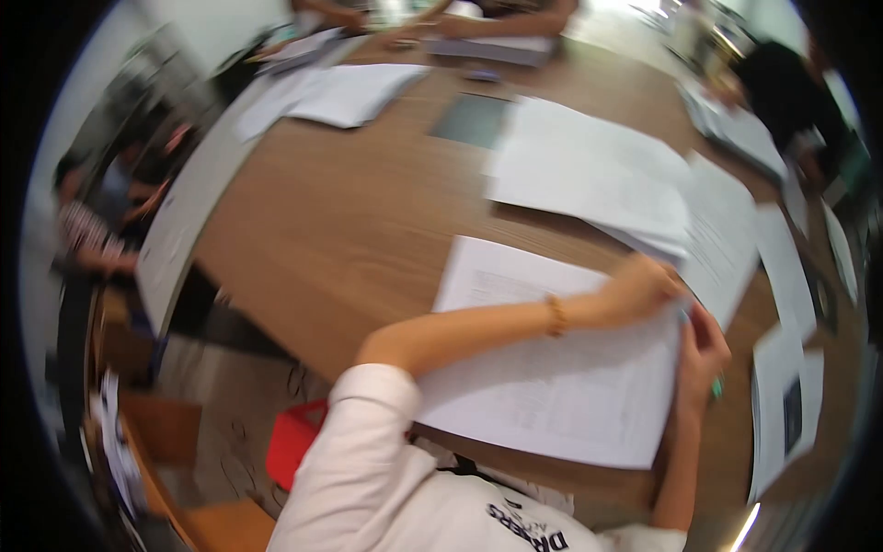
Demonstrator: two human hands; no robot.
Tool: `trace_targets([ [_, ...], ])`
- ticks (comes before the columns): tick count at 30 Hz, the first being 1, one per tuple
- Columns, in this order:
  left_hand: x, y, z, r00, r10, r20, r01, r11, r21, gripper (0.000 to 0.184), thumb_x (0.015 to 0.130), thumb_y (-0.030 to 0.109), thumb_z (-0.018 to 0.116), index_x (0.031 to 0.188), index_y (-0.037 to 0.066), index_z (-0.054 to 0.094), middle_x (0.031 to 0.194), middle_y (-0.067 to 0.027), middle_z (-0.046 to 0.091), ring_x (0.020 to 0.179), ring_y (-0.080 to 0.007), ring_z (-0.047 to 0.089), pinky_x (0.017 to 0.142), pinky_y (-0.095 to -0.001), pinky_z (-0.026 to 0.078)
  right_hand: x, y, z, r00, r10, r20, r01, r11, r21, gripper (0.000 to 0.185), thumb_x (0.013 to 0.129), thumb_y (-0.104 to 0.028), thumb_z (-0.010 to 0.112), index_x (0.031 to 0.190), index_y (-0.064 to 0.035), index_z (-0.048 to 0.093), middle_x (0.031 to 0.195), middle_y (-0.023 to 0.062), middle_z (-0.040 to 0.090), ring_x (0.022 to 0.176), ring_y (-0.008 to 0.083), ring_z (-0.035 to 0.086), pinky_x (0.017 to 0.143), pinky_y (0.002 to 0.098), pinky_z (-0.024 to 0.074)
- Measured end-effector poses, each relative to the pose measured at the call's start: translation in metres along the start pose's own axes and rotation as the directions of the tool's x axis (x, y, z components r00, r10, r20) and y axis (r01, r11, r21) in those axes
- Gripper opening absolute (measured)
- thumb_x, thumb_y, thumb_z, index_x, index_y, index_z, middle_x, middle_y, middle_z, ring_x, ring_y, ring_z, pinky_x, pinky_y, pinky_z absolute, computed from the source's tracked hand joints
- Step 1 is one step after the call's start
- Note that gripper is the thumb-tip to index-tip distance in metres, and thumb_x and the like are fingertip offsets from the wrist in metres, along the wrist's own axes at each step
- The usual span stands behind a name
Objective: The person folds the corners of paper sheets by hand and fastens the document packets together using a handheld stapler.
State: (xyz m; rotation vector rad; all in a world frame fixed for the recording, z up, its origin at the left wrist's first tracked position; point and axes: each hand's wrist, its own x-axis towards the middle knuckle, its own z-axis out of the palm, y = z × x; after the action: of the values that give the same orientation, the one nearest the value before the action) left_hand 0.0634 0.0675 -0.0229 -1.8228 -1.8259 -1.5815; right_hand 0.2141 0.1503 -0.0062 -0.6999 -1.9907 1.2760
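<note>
Printed sheets (552, 405) lie in front of me at the table's near side, slightly turned. My left hand (635, 293), with a beaded bracelet (556, 316) at the wrist, reaches across them to their upper right corner. Its fingers are closed, and what they pinch is too blurred to name. At the same corner, my right hand (703, 354) has thumb and fingers closed on the sheets' right edge. The fingertips of both hands nearly meet there. A small green item (717, 386) shows beside my right hand; its kind is unclear.
A larger paper stack (589, 170) lies just beyond, partly over a dark grey flat rectangle (469, 120). More papers (359, 95) lie at the far left, and loose sheets (782, 391) at the right. Other people sit around the wooden table (322, 221). A red object (292, 442) is below its left edge.
</note>
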Motion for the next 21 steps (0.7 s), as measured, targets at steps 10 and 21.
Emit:
trace_targets([
  [10,0.014,-0.012,0.028,0.967,-0.203,-0.150,0.151,0.942,-0.301,0.017,0.057,0.005,0.063,0.072,0.006,0.071,0.065,-0.0142,0.063,0.055,-0.0250,0.062,0.048,-0.0323,0.044,0.054,0.071,-0.034,0.967,-0.065,0.245,0.024,0.986,0.167,0.036,0.089,-0.004,0.052,0.124,0.0062,0.049,0.121,0.0142,0.055,0.108,0.0196,0.053,0.096,0.0301,0.0389],
  [21,0.022,-0.063,0.053,0.989,-0.134,-0.066,0.113,0.962,-0.249,0.014,0.060,0.005,0.064,0.072,0.003,0.072,0.066,-0.0093,0.068,0.055,-0.0173,0.063,0.049,-0.0288,0.047,0.041,0.025,-0.011,0.982,-0.181,0.056,0.188,0.967,-0.174,0.024,0.082,-0.013,0.070,0.092,0.0088,0.066,0.092,0.0169,0.067,0.082,0.0203,0.063,0.076,0.0309,0.0512],
])
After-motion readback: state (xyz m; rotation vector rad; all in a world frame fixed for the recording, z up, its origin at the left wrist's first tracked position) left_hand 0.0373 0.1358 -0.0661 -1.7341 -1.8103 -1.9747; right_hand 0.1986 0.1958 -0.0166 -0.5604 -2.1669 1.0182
